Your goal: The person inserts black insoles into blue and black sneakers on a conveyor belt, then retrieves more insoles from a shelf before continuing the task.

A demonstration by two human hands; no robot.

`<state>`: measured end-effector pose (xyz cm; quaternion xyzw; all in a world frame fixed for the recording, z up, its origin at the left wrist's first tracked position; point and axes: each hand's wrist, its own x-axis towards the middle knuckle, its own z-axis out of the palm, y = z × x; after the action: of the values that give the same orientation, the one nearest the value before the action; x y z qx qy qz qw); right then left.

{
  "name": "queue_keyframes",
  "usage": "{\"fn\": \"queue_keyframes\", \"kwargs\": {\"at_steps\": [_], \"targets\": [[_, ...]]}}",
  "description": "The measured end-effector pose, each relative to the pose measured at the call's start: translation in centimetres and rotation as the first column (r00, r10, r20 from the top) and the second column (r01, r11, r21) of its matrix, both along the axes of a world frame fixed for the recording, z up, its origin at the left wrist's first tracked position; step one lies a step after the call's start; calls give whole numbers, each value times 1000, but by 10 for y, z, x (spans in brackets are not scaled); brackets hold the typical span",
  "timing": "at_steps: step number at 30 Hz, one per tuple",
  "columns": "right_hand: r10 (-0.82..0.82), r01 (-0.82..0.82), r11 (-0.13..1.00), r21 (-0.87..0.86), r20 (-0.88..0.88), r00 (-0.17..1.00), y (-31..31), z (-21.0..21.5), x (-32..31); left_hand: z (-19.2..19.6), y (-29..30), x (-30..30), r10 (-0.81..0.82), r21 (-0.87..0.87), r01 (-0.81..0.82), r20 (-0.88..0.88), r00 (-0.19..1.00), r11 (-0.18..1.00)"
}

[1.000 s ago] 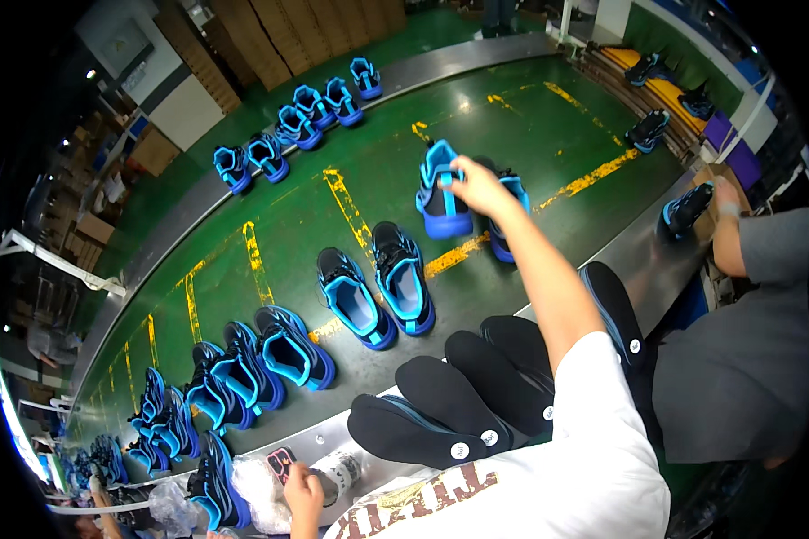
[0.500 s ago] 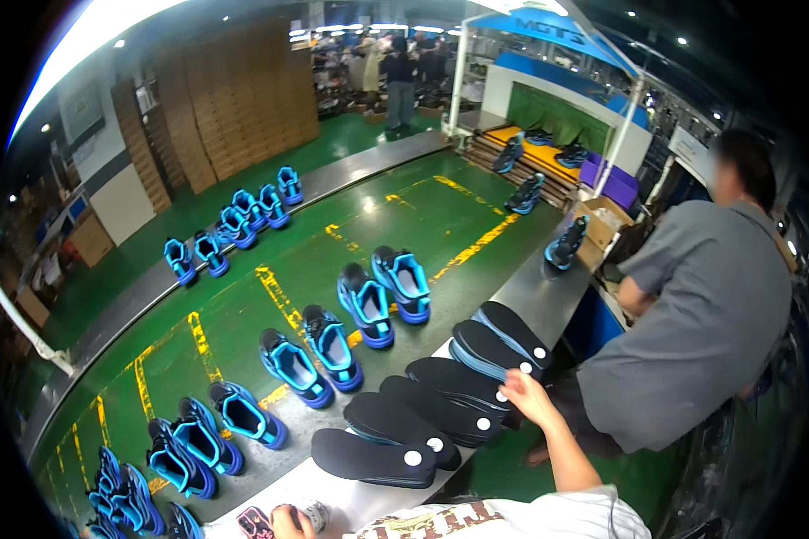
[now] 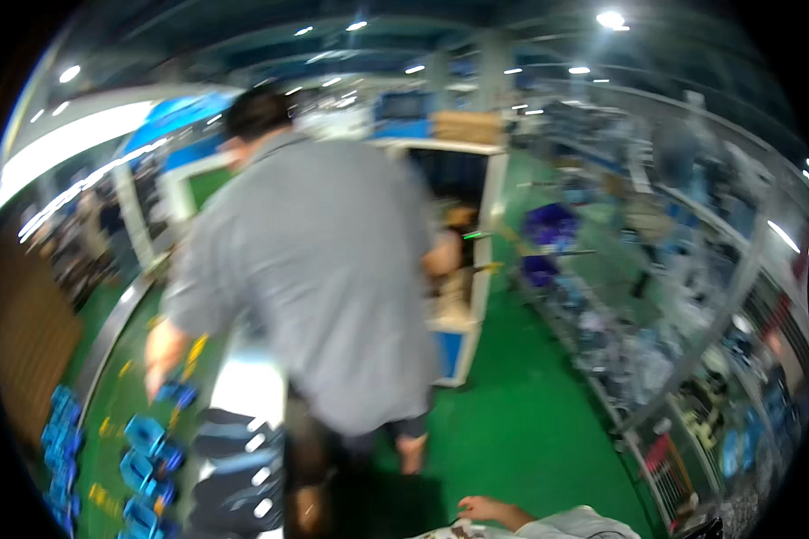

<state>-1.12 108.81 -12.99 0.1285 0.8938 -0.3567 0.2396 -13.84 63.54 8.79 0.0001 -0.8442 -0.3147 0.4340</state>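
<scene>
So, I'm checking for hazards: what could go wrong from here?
The black insoles lie at the edge of the pale ledge, close beside the co-worker, who might brush them off. The co-worker also stands ahead of the wearer's right hand, so a bump seems possible.

Ceiling lamps (image 3: 611,20) glare overhead against dim surroundings; heavy motion blur smears the shoes (image 3: 144,435); fisheye distortion curves straight lines; corners black.
</scene>
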Motion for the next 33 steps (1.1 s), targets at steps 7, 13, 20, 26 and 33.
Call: {"fn": "queue_keyframes", "kwargs": {"at_steps": [7, 13, 20, 26, 33], "targets": [[-404, 410, 912, 21, -140, 904, 216, 93, 46, -15, 352, -47, -803, 246, 857, 531, 271, 452], [-491, 678, 679, 279, -515, 703, 445, 184, 93, -31, 569, -114, -982, 442, 896, 184, -43, 43], [-575, 875, 412, 254, -673, 465, 633, 381, 135, 123, 813, -157, -977, 240, 953, 57, -205, -185], [-180, 973, 134, 188, -961, 211, 729, 543, 170, 260, 1059, -104, -849, -15, 850, 75, -524, -526], [-68, 971, -73, 228, -972, 223, 851, 689, 191, 374, 1321, -13, -767, -173, 817, -282, -577, -551]]}}
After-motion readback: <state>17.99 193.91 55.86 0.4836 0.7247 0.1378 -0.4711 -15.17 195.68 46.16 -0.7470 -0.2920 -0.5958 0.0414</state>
